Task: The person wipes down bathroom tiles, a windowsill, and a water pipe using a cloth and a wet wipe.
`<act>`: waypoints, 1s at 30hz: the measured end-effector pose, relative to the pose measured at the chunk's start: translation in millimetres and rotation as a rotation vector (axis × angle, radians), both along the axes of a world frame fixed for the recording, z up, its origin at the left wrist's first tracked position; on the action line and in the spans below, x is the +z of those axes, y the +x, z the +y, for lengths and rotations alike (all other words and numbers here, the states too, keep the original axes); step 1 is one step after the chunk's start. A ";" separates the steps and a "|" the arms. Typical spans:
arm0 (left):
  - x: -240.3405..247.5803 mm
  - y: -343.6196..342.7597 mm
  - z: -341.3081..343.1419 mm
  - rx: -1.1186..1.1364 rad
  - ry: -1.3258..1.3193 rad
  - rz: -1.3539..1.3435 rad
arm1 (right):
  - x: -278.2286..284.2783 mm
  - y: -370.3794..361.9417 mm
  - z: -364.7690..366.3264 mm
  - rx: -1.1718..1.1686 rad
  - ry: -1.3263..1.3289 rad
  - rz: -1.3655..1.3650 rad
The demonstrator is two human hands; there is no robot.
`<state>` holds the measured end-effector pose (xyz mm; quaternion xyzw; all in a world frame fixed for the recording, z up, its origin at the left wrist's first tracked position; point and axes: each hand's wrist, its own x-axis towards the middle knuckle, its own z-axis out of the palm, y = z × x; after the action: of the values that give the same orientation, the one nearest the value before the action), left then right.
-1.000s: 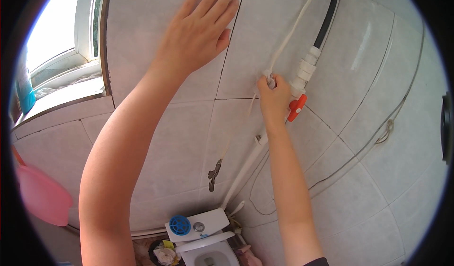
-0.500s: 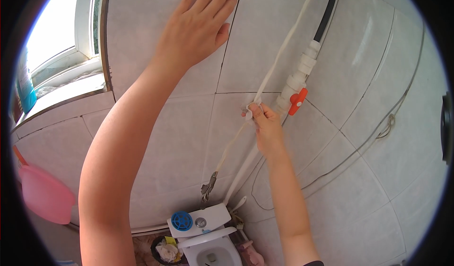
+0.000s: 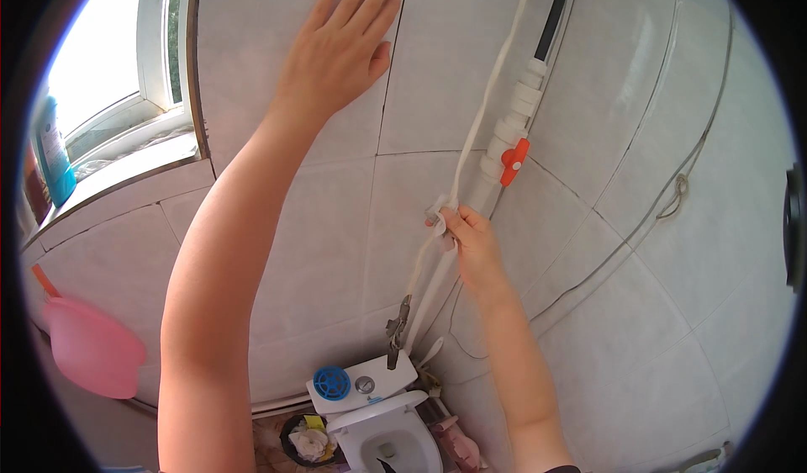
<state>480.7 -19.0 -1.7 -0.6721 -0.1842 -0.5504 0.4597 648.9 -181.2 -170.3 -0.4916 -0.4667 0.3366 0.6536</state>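
Note:
My left hand point(image 3: 340, 48) lies flat on the tiled wall point(image 3: 269, 19) at the upper left, fingers slightly spread, holding nothing. My right hand point(image 3: 472, 242) is closed around a crumpled white cloth or tissue point(image 3: 440, 221), which wraps a long white hose or cord point(image 3: 479, 124). Below the cloth the cord point(image 3: 418, 267) runs down to a grey metallic fitting point(image 3: 398, 326) hanging just above the toilet tank. The fitting's exact kind is too small to tell.
To the right of the cord stands a white pipe with an orange valve handle point(image 3: 514, 162). Below are a toilet point(image 3: 382, 422) with a blue round disc point(image 3: 331, 383) on its tank and a waste bin point(image 3: 292, 439). A window point(image 3: 101, 69) and pink basin point(image 3: 94, 347) are left; a loose wire point(image 3: 626, 242) hangs right.
My right hand has slid down the cord with the cloth. The hanging fitting has swung toward the right. The left hand stays flat on the wall while the view shifts slightly.

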 end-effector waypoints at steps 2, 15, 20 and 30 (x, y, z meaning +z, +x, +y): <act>0.9 -2.0 -3.4 -0.016 -0.017 0.012 | 4.2 -1.3 -6.8 -0.002 0.007 -0.006; -183.4 -66.6 -132.3 -0.748 -1.259 -0.187 | 14.1 -14.1 -48.2 0.024 0.073 0.045; -243.7 -78.6 -174.3 -1.193 -2.207 -0.244 | 18.8 -20.6 -58.2 0.045 0.065 0.063; -223.2 -40.5 -196.8 -1.531 -2.334 -0.215 | 22.9 -24.7 -76.4 0.031 0.044 0.118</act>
<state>440.1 -215.8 -224.9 -0.5498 -0.1562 -0.2409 -0.7844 624.3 -257.6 -147.4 -0.4491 -0.4423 0.3648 0.6853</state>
